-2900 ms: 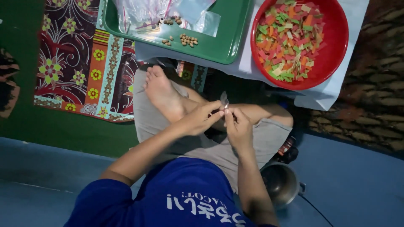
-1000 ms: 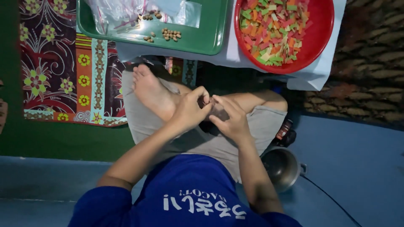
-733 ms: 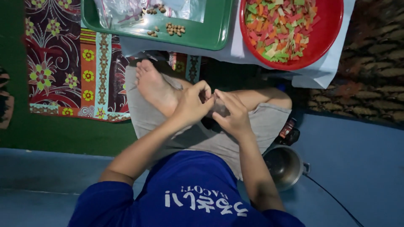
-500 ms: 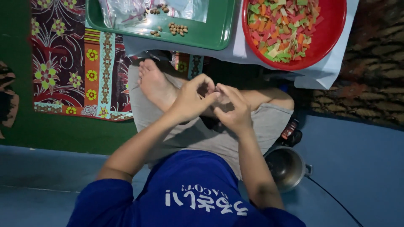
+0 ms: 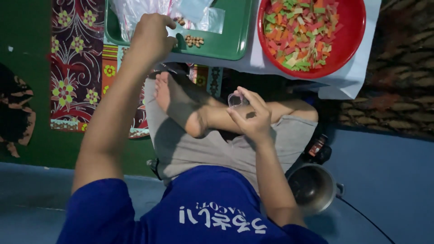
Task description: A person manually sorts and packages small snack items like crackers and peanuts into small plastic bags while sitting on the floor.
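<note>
Small clear bag (image 5: 236,100) pinched upright in right hand (image 5: 251,118) over the lap, mouth up for filling. Left hand (image 5: 150,37) curled loosely at peanuts (image 5: 194,41) on green tray (image 5: 226,43); whether anything held, cannot tell.

The scene is dim overall, with the brightest patch toward twelve to one o'clock, where the red bowl (image 5: 312,34) and green tray (image 5: 226,38) catch soft light. The plastic bags (image 5: 135,13) on the tray show pale glare. The raised left hand (image 5: 151,36) is slightly smeared by motion. Corners at seven and four o'clock sink into murky blue shadow, with grainy detail
</note>
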